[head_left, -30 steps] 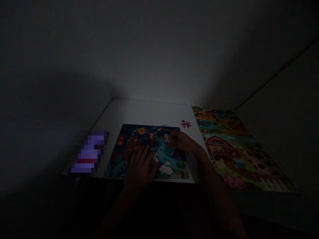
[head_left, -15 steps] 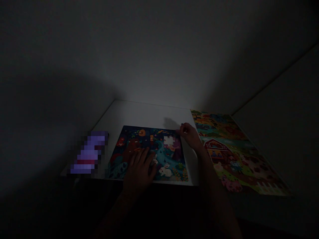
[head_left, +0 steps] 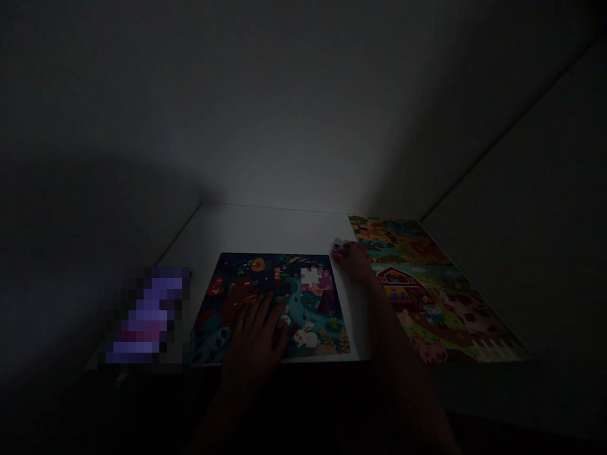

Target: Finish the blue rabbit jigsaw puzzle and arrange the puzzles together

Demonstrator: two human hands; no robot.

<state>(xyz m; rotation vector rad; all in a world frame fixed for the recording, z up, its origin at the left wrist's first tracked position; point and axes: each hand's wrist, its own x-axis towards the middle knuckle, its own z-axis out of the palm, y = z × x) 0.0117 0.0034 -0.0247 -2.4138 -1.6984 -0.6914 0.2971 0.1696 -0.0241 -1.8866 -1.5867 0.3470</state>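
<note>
The room is very dark, and no writing can be read anywhere. At the far left of the white table (head_left: 265, 224) lies a purple thing (head_left: 147, 316), too blurred to make out. Next to it sits a dark forest puzzle (head_left: 272, 303) with a white bunny and one empty gap near its top right. The left hand (head_left: 253, 341) lies flat on this puzzle, fingers spread, holding nothing. Just past the puzzle's top right corner, the right hand (head_left: 353, 259) has its fingers curled around a small puzzle piece (head_left: 337, 246) on the table. Farthest right lies a bright farm puzzle (head_left: 427, 291) with a red barn.
</note>
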